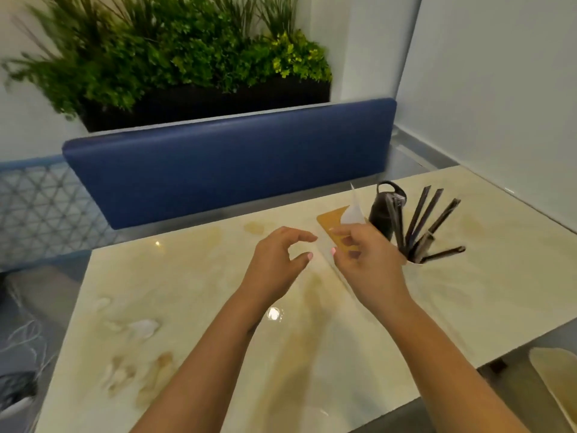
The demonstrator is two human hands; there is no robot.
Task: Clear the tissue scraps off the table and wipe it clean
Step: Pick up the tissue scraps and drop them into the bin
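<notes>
Your right fingers (345, 242) are curled and pinch a white tissue (351, 210) that sticks up above your right hand (365, 260). Your left fingers (299, 237) are loosely curved, thumb and forefinger apart in a narrow gap, and they hold nothing; your left hand (274, 260) floats above the table (218, 276), just beside the right one.

Take the bottle (382, 214) as your mark. The held tissue is just to its left, in front of a tan card (327, 225) that lies flat on the table. Just right of the bottle stands a holder (424, 242) with dark flat sticks fanned out of it. Well to the bottle's left and nearer you, white scraps (142, 328) lie by the table's left edge; more pale bits (121, 375) lie nearer still, too blurred to tell scraps from stains. Behind the bottle, beyond the table, runs a blue bench back (228, 170), with plants (175, 54) above it.
</notes>
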